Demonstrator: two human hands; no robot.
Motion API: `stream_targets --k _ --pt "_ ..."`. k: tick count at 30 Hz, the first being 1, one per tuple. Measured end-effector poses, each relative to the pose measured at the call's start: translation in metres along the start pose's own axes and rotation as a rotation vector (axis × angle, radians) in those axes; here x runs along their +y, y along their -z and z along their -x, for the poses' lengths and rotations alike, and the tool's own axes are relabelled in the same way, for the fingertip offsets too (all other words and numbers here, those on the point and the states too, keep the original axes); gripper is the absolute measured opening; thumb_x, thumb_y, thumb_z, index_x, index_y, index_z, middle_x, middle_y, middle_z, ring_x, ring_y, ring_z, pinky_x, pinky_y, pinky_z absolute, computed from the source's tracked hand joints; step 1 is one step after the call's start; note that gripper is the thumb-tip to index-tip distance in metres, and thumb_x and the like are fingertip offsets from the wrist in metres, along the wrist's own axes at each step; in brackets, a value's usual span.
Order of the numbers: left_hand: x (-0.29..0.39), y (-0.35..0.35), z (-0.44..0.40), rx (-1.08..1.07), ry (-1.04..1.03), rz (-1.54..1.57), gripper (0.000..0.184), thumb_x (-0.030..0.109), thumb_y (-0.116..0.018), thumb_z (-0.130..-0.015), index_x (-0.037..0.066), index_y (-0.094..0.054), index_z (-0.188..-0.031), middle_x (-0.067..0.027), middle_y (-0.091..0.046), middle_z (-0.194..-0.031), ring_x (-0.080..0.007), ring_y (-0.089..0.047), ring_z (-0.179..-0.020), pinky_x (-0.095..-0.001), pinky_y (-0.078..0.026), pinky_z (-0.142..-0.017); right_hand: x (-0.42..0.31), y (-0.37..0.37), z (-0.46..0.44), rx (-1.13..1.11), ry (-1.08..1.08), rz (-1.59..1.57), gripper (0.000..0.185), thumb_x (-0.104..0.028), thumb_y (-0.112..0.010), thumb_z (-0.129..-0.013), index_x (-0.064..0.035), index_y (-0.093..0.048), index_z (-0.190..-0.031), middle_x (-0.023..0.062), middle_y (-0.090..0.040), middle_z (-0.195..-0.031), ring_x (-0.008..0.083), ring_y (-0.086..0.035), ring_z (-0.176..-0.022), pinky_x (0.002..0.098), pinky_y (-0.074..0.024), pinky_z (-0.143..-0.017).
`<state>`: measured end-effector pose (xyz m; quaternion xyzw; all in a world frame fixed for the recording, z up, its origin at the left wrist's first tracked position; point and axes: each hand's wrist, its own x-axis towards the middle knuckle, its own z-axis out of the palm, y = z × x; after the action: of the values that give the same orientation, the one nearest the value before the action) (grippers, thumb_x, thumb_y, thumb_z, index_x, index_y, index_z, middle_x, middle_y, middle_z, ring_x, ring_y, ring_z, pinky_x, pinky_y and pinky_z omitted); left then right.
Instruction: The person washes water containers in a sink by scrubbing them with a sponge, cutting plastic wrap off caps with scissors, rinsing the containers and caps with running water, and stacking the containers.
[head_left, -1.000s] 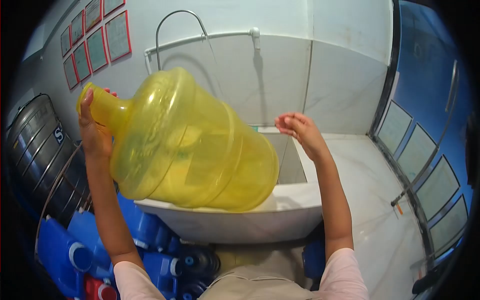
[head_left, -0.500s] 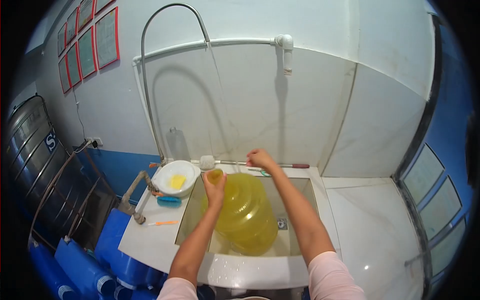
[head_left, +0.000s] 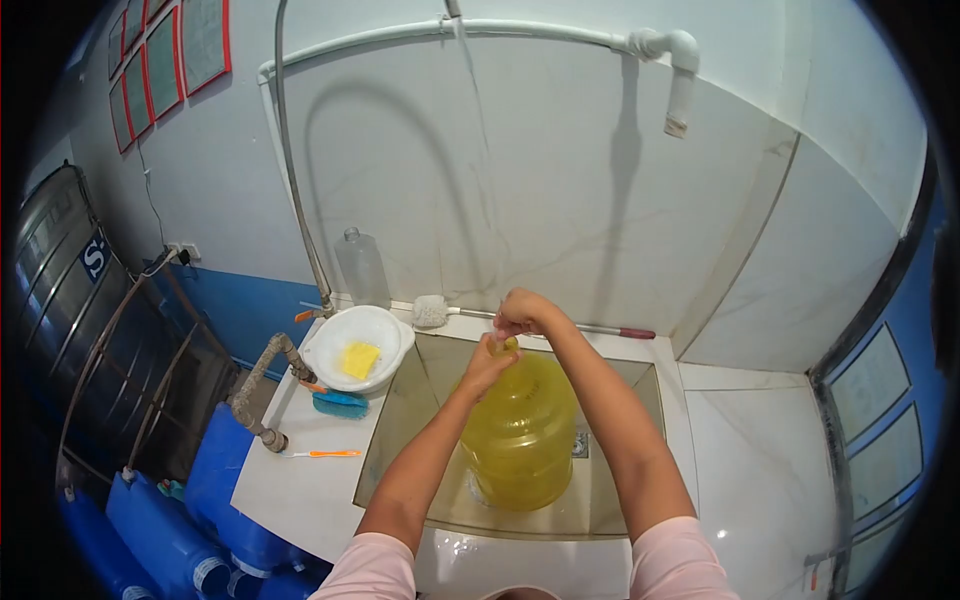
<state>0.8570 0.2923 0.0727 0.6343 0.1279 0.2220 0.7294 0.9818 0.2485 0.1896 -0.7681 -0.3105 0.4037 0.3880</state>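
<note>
A large yellow translucent water jug (head_left: 520, 440) stands nearly upright in the tiled sink basin (head_left: 410, 400). My left hand (head_left: 488, 370) is closed around its neck, just under the mouth. Right above the mouth is my right hand (head_left: 522, 312), its fingers bent down and pressed together at the opening. Whatever those fingers may hold is hidden. A thin water stream (head_left: 470, 70) falls from the metal spout (head_left: 453, 9) behind the hands.
Left of the basin stand a white bowl (head_left: 395, 372) with a yellow sponge (head_left: 361, 360), a blue brush (head_left: 340, 404), an orange-handled toothbrush (head_left: 335, 454) and a clear bottle (head_left: 362, 270). A long-handled white brush (head_left: 430, 312) lies behind. Blue jugs (head_left: 165, 535) crowd the lower left.
The jug has swung from a leftward tilt to nearly upright, its neck moving right with my left hand. My right hand has come down to the mouth. The view has shifted downward.
</note>
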Motion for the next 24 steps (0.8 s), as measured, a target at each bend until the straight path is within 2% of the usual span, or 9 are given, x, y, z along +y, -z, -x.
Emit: stream_targets --k 6,8,10,12,14,16,19,23,24 --pt "-0.005 0.037 0.042 -0.038 -0.113 -0.081 0.056 0.022 -0.074 -0.075 0.004 -0.041 -0.116 -0.0075 -0.052 -0.106 -0.0152 -0.049 -0.101 -0.0296 -0.041 -0.088 -0.004 -0.043 0.022 -0.044 -0.064 -0.043 0.014 -0.001 -0.052 -0.081 0.0111 -0.060 -0.083 0.0154 -0.062 -0.073 0.0203 -0.064 -0.063 0.0263 -0.0557 -0.056" --pt "-0.012 0.059 0.074 -0.036 -0.134 -0.029 0.059 0.024 -0.074 -0.074 0.003 -0.041 -0.118 -0.0091 -0.051 -0.109 -0.0162 -0.049 -0.103 -0.0306 -0.041 -0.090 -0.014 -0.082 0.022 -0.122 0.005 0.034 0.019 -0.009 -0.056 -0.082 0.0086 -0.062 -0.086 0.0148 -0.064 -0.077 0.0181 -0.063 -0.062 0.0270 -0.0539 -0.056" --pt "-0.012 0.093 0.116 0.077 -0.067 -0.400 0.068 0.030 -0.075 -0.073 0.001 -0.039 -0.122 -0.0163 -0.051 -0.115 -0.0238 -0.051 -0.107 -0.0342 -0.040 -0.092 -0.031 -0.132 -0.011 -0.221 0.331 0.317 0.027 -0.017 -0.060 -0.082 0.0045 -0.063 -0.098 0.0133 -0.065 -0.079 0.0189 -0.064 -0.067 0.0301 -0.0535 -0.063" --pt "0.003 0.111 0.150 0.085 0.005 -0.545 0.069 0.031 -0.074 -0.072 0.000 -0.039 -0.123 -0.0199 -0.049 -0.118 -0.0288 -0.050 -0.109 -0.0362 -0.040 -0.093 -0.032 -0.204 -0.053 -0.153 0.705 0.449 0.048 -0.030 -0.060 -0.082 -0.0076 -0.054 -0.123 0.0226 -0.060 -0.109 0.0329 -0.057 -0.104 0.0372 -0.0450 -0.090" --pt "0.003 0.130 0.171 0.087 0.061 -0.686 0.071 0.032 -0.074 -0.072 0.000 -0.039 -0.125 -0.0236 -0.047 -0.121 -0.0338 -0.049 -0.111 -0.0381 -0.040 -0.094 -0.041 -0.270 -0.079 -0.049 0.634 0.941 0.053 -0.040 -0.058 -0.081 -0.0135 -0.052 -0.127 0.0208 -0.046 -0.130 0.0346 -0.044 -0.121 0.0378 -0.0376 -0.099" --pt "-0.005 0.141 0.185 -0.030 -0.156 -0.636 0.065 0.031 -0.070 -0.074 0.001 -0.042 -0.124 -0.0248 -0.047 -0.117 -0.0398 -0.051 -0.104 -0.0425 -0.043 -0.088 -0.054 -0.287 -0.055 0.007 0.562 0.998 0.052 -0.038 -0.058 -0.080 -0.0137 -0.053 -0.126 0.0200 -0.049 -0.127 0.0330 -0.046 -0.119 0.0376 -0.0387 -0.098" --pt "0.004 0.146 0.200 -0.104 -0.063 -0.990 0.053 0.030 -0.065 -0.078 0.002 -0.046 -0.118 -0.0226 -0.047 -0.109 -0.0402 -0.054 -0.094 -0.0438 -0.047 -0.079 -0.035 -0.296 -0.096 -0.131 0.444 0.889 0.049 -0.030 -0.057 -0.076 -0.0148 -0.055 -0.123 0.0187 -0.058 -0.115 0.0341 -0.055 -0.108 0.0423 -0.0442 -0.090" --pt "-0.007 0.142 0.197 0.069 -0.375 -0.933 0.038 0.028 -0.062 -0.081 0.004 -0.051 -0.108 -0.0200 -0.048 -0.099 -0.0378 -0.057 -0.086 -0.0431 -0.049 -0.072 -0.018 -0.209 -0.016 0.241 0.546 0.310 0.043 -0.029 -0.057 -0.075 -0.0047 -0.059 -0.110 0.0216 -0.059 -0.107 0.0369 -0.054 -0.104 0.0458 -0.0444 -0.084" --pt "-0.007 0.138 0.194 0.101 -0.360 -0.991 0.032 0.027 -0.060 -0.082 0.005 -0.051 -0.104 -0.0184 -0.050 -0.098 -0.0363 -0.058 -0.085 -0.0422 -0.050 -0.071 0.006 -0.185 -0.003 0.264 0.494 0.482 0.043 -0.030 -0.057 -0.075 -0.0048 -0.059 -0.110 0.0221 -0.059 -0.108 0.0381 -0.054 -0.102 0.0463 -0.0442 -0.084"
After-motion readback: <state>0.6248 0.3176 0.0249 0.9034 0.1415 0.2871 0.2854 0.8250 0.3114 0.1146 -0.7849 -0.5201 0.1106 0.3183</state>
